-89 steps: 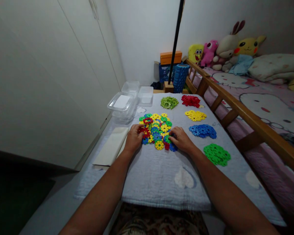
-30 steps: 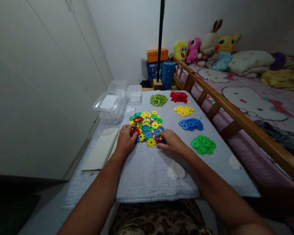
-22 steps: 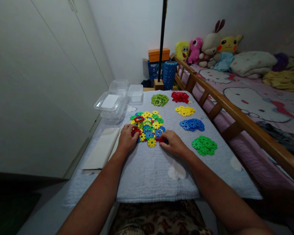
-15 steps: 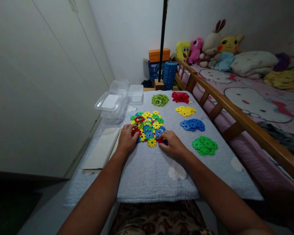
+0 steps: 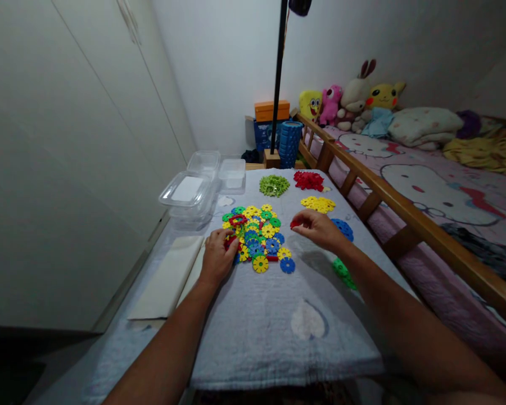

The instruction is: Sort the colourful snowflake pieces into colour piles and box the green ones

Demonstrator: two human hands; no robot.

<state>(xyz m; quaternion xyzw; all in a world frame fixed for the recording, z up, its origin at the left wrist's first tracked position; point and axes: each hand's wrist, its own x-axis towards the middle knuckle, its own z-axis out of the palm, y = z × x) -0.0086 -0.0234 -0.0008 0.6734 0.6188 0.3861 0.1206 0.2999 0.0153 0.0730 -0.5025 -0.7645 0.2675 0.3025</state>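
Observation:
A mixed pile of flower-shaped plastic discs (image 5: 253,247) in yellow, blue and green, with some red pieces among them, lies mid-table. My left hand (image 5: 219,253) rests at its left edge, fingers curled around red plastic pieces (image 5: 229,242) that are partly hidden. My right hand (image 5: 318,229) is raised to the right of the pile, pinching a small red plastic piece (image 5: 294,224) between thumb and fingers. Beneath my right hand and forearm, the blue disc pile (image 5: 343,229) and green disc pile (image 5: 343,273) are partly covered.
Farther back are a light green pile (image 5: 274,185), a red pile (image 5: 308,180) and a yellow pile (image 5: 318,203). Clear plastic boxes (image 5: 185,191) stand at the left behind a pale folder (image 5: 168,275). A wooden bed rail (image 5: 388,225) runs along the right.
My right hand has lifted from the pile's front right edge and moved up and right with a red piece. A blue disc now shows where it was. My left hand stays at the pile.

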